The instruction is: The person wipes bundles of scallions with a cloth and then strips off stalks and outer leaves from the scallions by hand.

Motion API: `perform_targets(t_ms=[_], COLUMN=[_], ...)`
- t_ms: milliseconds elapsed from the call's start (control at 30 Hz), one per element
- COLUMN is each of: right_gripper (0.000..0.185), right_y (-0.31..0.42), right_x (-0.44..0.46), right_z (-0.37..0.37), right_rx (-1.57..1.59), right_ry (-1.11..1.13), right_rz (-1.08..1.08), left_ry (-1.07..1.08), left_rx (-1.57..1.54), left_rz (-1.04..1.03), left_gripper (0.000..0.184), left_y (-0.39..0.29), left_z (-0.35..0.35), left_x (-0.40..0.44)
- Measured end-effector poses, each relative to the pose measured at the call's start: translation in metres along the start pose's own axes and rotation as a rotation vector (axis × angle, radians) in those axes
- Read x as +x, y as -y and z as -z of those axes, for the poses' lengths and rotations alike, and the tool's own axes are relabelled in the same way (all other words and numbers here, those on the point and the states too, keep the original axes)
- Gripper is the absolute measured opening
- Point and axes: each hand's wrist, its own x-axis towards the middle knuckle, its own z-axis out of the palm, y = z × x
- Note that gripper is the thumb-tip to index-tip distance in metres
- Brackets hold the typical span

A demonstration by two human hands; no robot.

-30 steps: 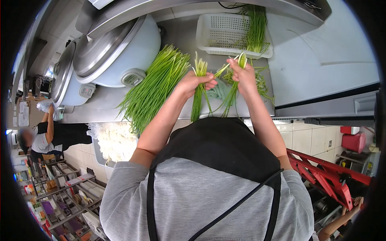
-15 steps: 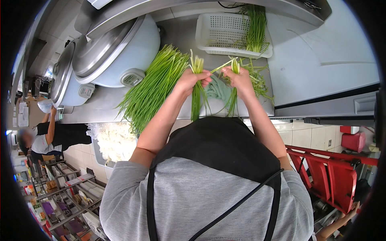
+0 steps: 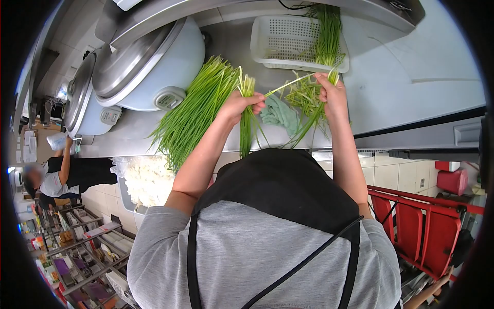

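My left hand [image 3: 240, 105] is closed around a small bunch of garlic chives [image 3: 247, 85], pale ends up and green leaves hanging below. Closed too, my right hand [image 3: 332, 96] holds a thinner bunch of chives [image 3: 333, 77] whose leaves trail down toward the table edge. One pale strand [image 3: 290, 83] stretches between the fingertips of both hands. Left of my left hand lies a big pile of green chives [image 3: 200, 103]. Beneath and between my hands are a crumpled green cloth [image 3: 280, 114] and a heap of loose yellowish-green scraps [image 3: 303, 98].
A white perforated basket [image 3: 285, 62] with more chives [image 3: 328, 38] stands at the back of the steel table [image 3: 123, 139]. Two large cookers [image 3: 180, 62] are on the left. Below the edge sits a tub of white pieces [image 3: 149, 180]. A person [image 3: 62, 172] stands far left.
My right hand has moved right and slightly up, away from my left, carrying its chives. The strand between the hands is now drawn out long. More of the cloth and scraps shows.
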Motion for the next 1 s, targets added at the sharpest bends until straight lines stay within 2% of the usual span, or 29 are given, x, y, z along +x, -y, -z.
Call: perform_targets(t_ms=[100, 167, 200, 267, 367, 400, 433, 500, 533, 600, 667, 800, 1000], right_gripper=[0.014, 0.02, 0.02, 0.034, 0.044, 0.043, 0.043, 0.038, 0.038, 0.03, 0.028, 0.026, 0.025], right_y=[0.003, -0.001, -0.006, -0.016, -0.012, -0.012, -0.008, 0.004, 0.005, 0.007, 0.014, 0.054, 0.086], right_x=[0.003, 0.008, 0.01, 0.013, 0.008, 0.006, 0.003, -0.009, -0.013, -0.018, -0.018, -0.016, -0.019], right_z=[0.009, 0.018, 0.021, 0.026, 0.018, 0.01, 0.006, -0.01, -0.019, -0.03, -0.033, -0.033, -0.024], right_rx=[0.015, -0.188, -0.188, -0.759, -0.806, -0.761, -0.761, -0.469, -0.469, -0.182, -0.13, 0.02, 0.061], right_ry=[-0.041, -0.049, -0.05, -0.067, -0.06, -0.089, -0.087, 0.023, 0.024, 0.307, 0.276, 0.167, 0.138], right_rz=[0.013, -0.004, -0.005, 0.156, 0.176, 0.281, 0.282, 0.145, 0.145, -0.004, 0.038, 0.186, 0.273], left_ry=[0.007, 0.007, 0.008, -0.032, -0.024, -0.026, 0.003, 0.03, 0.051, 0.076, 0.145, 0.144, 0.031], left_rx=[-0.007, -0.022, -0.022, -0.033, -0.032, -0.032, -0.026, -0.02, -0.004, 0.015, 0.046, 0.021, -0.009], left_rz=[0.005, 0.029, 0.03, 0.041, 0.011, 0.01, -0.007, -0.025, -0.029, -0.032, -0.034, -0.055, -0.023], left_gripper=[0.018, 0.021, 0.021, 0.02, 0.021, 0.021, 0.021, 0.022, 0.022, 0.022, 0.022, 0.022, 0.021], left_y=[0.002, 0.002, 0.002, 0.0, -0.008, -0.008, -0.009, -0.011, -0.015, -0.017, -0.02, -0.018, -0.016], left_z=[0.005, 0.008, 0.007, 0.005, -0.003, -0.005, -0.006, -0.013, -0.019, -0.025, -0.026, -0.012, 0.009], left_x=[0.0, -0.001, 0.0, 0.0, -0.002, 0.0, 0.003, 0.004, 0.003, 0.002, 0.003, 0.001, 0.004])
